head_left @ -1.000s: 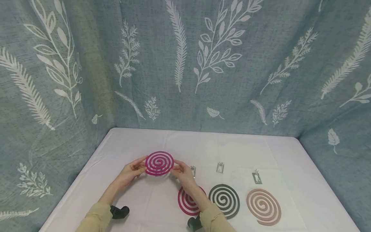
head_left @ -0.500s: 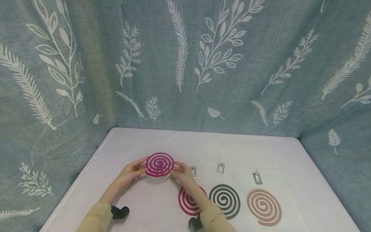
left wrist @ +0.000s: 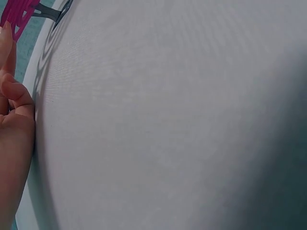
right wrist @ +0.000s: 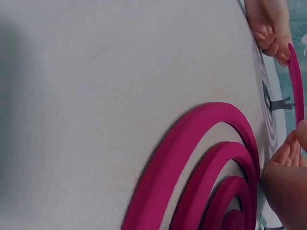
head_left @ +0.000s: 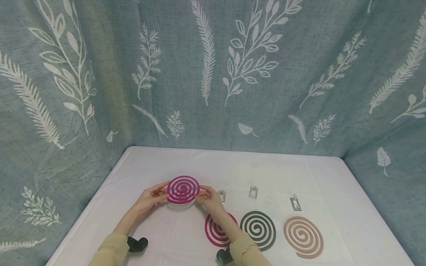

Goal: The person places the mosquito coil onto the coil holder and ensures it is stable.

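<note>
Both hands hold a magenta mosquito coil (head_left: 183, 189) level by its opposite edges, low above the white table. My left hand (head_left: 148, 199) pinches the left edge between thumb and fingers. On the opposite edge, my right hand (head_left: 212, 201) has the same pinch. Beneath the coil stands a small metal coil stand (right wrist: 281, 104), its upright tip right at the coil's underside in the right wrist view; the coil mostly hides it from the head view. A second magenta coil (right wrist: 168, 153) lies flat under my right forearm, partly covered by it.
Right of the arm lie a dark green coil (head_left: 257, 229) and a tan coil (head_left: 301, 232). Behind them are more metal stands, including a right-hand stand (head_left: 292, 204) and a middle stand (head_left: 250, 193). A patterned curtain (head_left: 213, 122) borders the table's back and sides.
The held coil has sunk slightly toward the stand, both hands keeping their pinch on its edges. The things lying on the table have stayed put.
</note>
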The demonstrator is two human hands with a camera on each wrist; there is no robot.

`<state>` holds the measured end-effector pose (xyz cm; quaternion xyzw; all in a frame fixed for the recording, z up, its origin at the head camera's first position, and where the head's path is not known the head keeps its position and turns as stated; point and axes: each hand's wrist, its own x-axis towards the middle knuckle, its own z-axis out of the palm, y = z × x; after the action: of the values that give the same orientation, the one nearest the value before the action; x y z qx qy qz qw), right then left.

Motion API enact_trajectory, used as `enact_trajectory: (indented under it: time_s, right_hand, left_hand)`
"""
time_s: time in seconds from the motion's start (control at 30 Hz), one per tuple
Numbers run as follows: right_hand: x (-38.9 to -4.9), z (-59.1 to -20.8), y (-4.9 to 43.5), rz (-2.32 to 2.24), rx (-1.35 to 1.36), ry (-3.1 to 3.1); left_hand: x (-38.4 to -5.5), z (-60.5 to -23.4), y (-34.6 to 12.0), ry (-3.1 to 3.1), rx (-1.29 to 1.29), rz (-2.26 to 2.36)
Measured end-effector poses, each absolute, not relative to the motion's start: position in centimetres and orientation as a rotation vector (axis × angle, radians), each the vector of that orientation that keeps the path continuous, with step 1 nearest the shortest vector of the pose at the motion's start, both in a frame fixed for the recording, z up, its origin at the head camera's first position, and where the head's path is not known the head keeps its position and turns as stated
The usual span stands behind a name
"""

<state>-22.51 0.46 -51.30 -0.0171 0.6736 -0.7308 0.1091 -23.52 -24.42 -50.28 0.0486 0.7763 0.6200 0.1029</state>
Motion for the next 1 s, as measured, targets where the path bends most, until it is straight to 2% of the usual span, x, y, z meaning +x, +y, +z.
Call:
enact_trajectory:
  time_s: [1.0]
  right_hand:
    - [-22.39,-50.88,0.62,-2.098,-0.074,1.998]
  left_hand:
    - [-23.91,-50.62,-24.68,2.288,0.122,1.769]
